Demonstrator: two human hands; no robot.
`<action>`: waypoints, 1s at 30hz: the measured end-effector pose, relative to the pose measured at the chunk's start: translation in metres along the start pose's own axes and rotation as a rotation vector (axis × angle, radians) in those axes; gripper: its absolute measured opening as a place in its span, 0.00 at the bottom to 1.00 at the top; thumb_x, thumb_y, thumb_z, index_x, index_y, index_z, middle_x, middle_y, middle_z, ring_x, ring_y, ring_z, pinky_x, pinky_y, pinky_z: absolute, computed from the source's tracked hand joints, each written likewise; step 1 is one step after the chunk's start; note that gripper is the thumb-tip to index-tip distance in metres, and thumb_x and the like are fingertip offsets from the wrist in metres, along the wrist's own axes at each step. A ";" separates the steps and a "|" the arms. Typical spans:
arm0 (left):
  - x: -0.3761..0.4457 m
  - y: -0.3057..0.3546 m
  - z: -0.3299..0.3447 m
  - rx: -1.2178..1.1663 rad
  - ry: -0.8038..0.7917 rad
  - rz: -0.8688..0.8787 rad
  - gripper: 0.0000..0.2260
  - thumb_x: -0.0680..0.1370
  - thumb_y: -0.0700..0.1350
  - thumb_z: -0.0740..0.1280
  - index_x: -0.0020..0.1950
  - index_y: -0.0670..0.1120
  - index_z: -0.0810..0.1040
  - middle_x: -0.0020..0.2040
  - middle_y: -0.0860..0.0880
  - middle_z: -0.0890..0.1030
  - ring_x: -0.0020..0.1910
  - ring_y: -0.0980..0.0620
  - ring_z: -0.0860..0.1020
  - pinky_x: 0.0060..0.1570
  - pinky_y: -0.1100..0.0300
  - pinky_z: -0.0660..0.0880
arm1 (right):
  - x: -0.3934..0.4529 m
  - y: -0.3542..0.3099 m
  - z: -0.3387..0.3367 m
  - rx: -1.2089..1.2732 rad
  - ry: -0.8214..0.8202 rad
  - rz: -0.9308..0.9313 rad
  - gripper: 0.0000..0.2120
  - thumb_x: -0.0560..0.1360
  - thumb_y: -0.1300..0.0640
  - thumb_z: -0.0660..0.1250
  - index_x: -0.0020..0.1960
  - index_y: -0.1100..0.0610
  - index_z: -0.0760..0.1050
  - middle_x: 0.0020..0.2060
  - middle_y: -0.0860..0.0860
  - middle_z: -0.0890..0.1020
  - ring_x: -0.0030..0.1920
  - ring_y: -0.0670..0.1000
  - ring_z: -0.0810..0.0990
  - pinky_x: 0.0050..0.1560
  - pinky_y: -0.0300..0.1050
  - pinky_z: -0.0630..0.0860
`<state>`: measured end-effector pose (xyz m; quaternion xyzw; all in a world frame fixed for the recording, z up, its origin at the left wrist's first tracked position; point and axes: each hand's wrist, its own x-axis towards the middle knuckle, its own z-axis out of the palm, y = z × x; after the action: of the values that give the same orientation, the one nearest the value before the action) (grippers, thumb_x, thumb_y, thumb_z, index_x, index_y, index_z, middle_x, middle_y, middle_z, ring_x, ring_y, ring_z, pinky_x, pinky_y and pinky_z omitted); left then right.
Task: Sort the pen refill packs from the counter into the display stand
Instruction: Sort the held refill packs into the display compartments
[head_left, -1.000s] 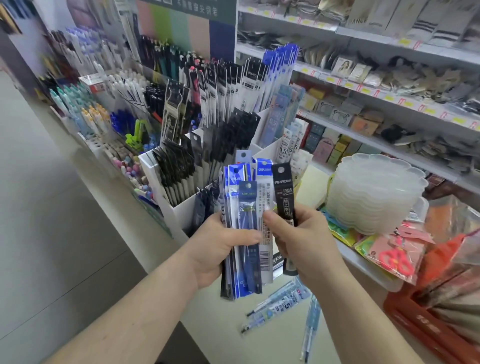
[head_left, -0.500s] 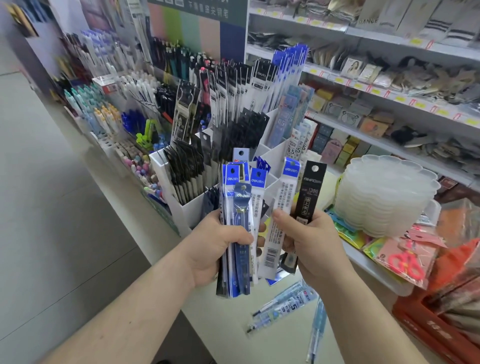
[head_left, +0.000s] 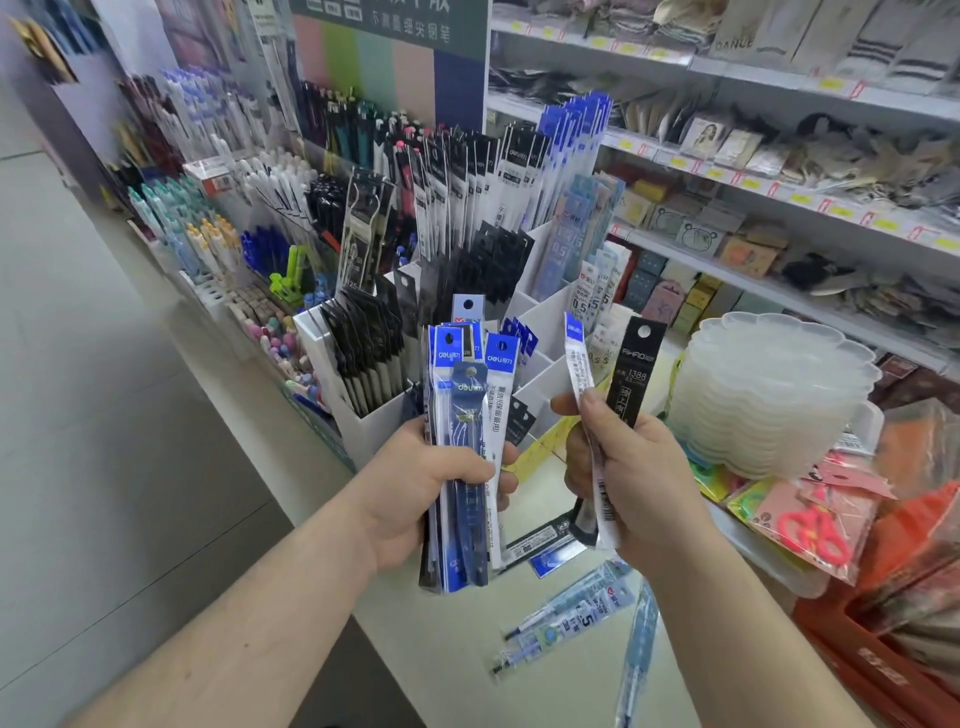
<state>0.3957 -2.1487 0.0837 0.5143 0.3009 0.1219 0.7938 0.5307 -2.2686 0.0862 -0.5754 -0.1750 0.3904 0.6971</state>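
Observation:
My left hand (head_left: 415, 488) grips a thick bundle of blue and white pen refill packs (head_left: 462, 415), held upright over the counter (head_left: 457, 649). My right hand (head_left: 628, 467) holds two packs apart from the bundle: a white one with a blue top (head_left: 579, 364) and a black one (head_left: 635, 364). Behind both hands stands the white display stand (head_left: 363, 431), its compartments full of black and blue refill packs. More loose packs (head_left: 566, 629) lie on the counter below my right hand.
A stack of clear plastic trays (head_left: 769, 395) sits right of the stand. Packaged scissors (head_left: 810, 525) and an orange crate (head_left: 883, 654) lie at the right. Shelves of small goods (head_left: 753, 208) run behind. Pens fill racks at the left (head_left: 208, 223); grey floor lies beyond.
My right hand has drawn the white and black packs away from the bundle to the right. A gap has opened between the two hands.

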 end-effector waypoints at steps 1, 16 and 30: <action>0.000 0.001 0.000 -0.007 -0.005 0.002 0.20 0.63 0.34 0.68 0.56 0.40 0.79 0.42 0.44 0.85 0.38 0.48 0.84 0.38 0.55 0.81 | 0.000 0.001 0.002 0.005 -0.015 0.002 0.19 0.77 0.48 0.64 0.54 0.65 0.73 0.23 0.49 0.64 0.23 0.47 0.61 0.25 0.40 0.60; -0.004 0.000 -0.006 -0.045 -0.022 -0.006 0.23 0.63 0.34 0.66 0.59 0.38 0.77 0.44 0.42 0.85 0.41 0.46 0.84 0.41 0.52 0.82 | -0.001 0.007 0.009 -0.023 -0.002 0.014 0.13 0.81 0.54 0.63 0.45 0.61 0.80 0.30 0.51 0.82 0.31 0.48 0.81 0.34 0.41 0.76; -0.007 -0.001 -0.001 0.050 0.031 0.153 0.18 0.70 0.28 0.71 0.53 0.46 0.84 0.50 0.41 0.86 0.48 0.42 0.85 0.46 0.51 0.82 | 0.009 0.025 0.043 0.035 0.064 0.031 0.13 0.77 0.57 0.71 0.49 0.69 0.76 0.39 0.63 0.78 0.37 0.58 0.77 0.37 0.49 0.76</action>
<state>0.3895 -2.1516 0.0853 0.5535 0.2758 0.1826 0.7644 0.4979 -2.2325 0.0727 -0.5778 -0.1369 0.3857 0.7062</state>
